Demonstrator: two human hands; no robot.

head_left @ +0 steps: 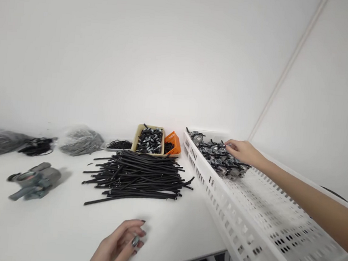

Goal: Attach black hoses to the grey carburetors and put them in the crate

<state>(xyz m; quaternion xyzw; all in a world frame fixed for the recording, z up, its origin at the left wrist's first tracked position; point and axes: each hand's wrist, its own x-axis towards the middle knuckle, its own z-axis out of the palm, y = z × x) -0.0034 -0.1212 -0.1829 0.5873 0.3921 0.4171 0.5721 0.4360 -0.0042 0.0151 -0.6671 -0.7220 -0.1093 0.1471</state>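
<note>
Clock positions centre on the heap of straight black rubber tubes (136, 176) on the white bench (55, 234). At 3 o'clock stands a long, white perforated plastic basket (217, 195), its far end holding piled grey metal castings with black fittings (227, 163). The right hand (242, 152) reaches to that pile; whether its fingers grip one cannot be told. Just past 12, a cream rectangular tray (136, 137) holds small black-and-silver pieces (150, 140); toward 2, a tilted orange plastic basket (175, 143) holds small black pieces (168, 147). At 11 lie thin black rings (119, 144) in a shallow tray (107, 148); at 10, a clear bag of grey pieces (83, 141). A blurred single grey casting (37, 181) lies at 9. The left hand (118, 245), at 6, has curled fingers; their grip cannot be told.
</note>
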